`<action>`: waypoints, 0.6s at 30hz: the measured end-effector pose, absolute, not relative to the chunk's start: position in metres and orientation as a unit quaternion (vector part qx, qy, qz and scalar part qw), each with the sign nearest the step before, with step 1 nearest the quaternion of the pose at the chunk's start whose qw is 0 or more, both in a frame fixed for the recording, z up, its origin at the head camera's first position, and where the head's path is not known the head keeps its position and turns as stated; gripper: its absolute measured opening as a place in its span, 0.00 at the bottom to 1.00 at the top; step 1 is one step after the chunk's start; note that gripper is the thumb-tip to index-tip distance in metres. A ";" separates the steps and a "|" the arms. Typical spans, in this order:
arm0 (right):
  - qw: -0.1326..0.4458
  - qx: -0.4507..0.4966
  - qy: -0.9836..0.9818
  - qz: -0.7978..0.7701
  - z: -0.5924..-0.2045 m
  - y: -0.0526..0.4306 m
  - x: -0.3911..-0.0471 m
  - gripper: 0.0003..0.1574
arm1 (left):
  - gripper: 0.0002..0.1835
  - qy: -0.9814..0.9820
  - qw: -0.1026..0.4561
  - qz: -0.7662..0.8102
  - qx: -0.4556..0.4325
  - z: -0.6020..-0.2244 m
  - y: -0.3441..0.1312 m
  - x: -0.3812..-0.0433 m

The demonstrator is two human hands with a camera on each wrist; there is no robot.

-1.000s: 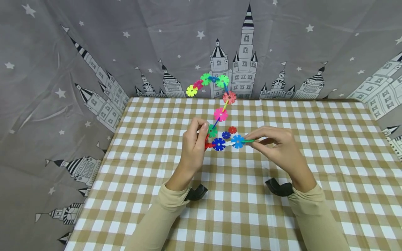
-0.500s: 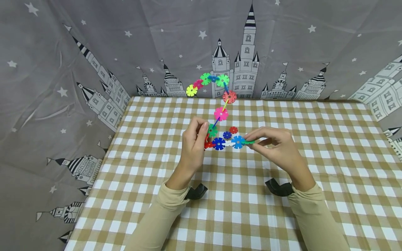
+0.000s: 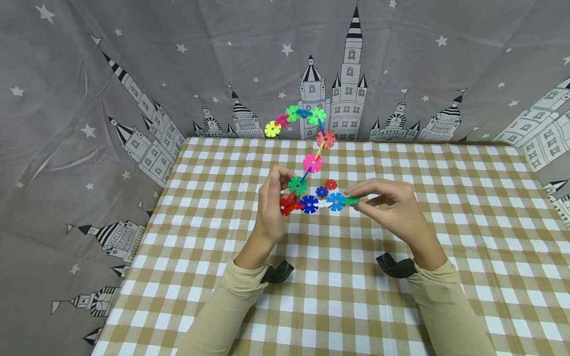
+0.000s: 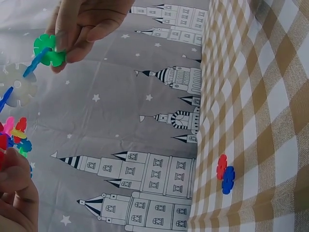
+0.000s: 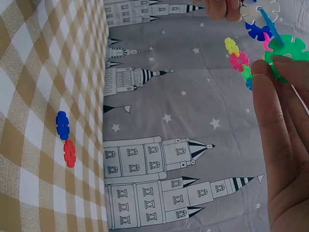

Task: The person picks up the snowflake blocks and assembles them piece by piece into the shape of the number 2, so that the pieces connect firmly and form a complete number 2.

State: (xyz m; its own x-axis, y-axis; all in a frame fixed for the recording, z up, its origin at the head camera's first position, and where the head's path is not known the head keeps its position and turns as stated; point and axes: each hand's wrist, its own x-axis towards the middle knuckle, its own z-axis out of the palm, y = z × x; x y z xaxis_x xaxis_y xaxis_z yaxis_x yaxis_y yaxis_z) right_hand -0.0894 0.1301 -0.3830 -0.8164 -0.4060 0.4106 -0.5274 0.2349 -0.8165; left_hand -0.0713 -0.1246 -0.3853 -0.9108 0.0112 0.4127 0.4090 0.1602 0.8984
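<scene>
A chain of linked notched plastic discs [image 3: 313,162] hangs between my two hands above the table. Its upper end curves left to a yellow disc [image 3: 272,129]. My left hand [image 3: 272,205] grips the bend of the chain by a red disc [image 3: 285,207], below a dark green disc [image 3: 298,186]. From there the lower row runs through a dark blue disc [image 3: 309,204] and a white one to a light blue disc [image 3: 336,201]. My right hand [image 3: 387,200] pinches the green disc [image 4: 56,57] at that end between thumb and fingers; it is joined to the light blue one.
A loose blue disc [image 3: 322,191] and a loose red disc [image 3: 331,184] lie on the checked tablecloth [image 3: 338,306] beyond the lower row. Grey curtains [image 3: 249,39] printed with castles and stars stand behind the table and at its sides.
My left thumb has shifted off the chain's front, so the red disc and the whole dark green disc now show. The green disc in my right hand has tilted slightly.
</scene>
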 end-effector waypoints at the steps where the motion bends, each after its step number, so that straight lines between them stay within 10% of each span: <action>1: 0.057 0.298 -0.785 0.541 -0.383 0.130 -0.090 0.16 | 0.43 -0.744 0.159 -0.633 -0.143 -0.385 -0.125 -0.071; 18: -0.147 0.215 -0.825 0.501 -0.439 0.117 -0.131 0.18 | 0.46 -0.743 0.180 -0.628 -0.145 -0.382 -0.130 -0.072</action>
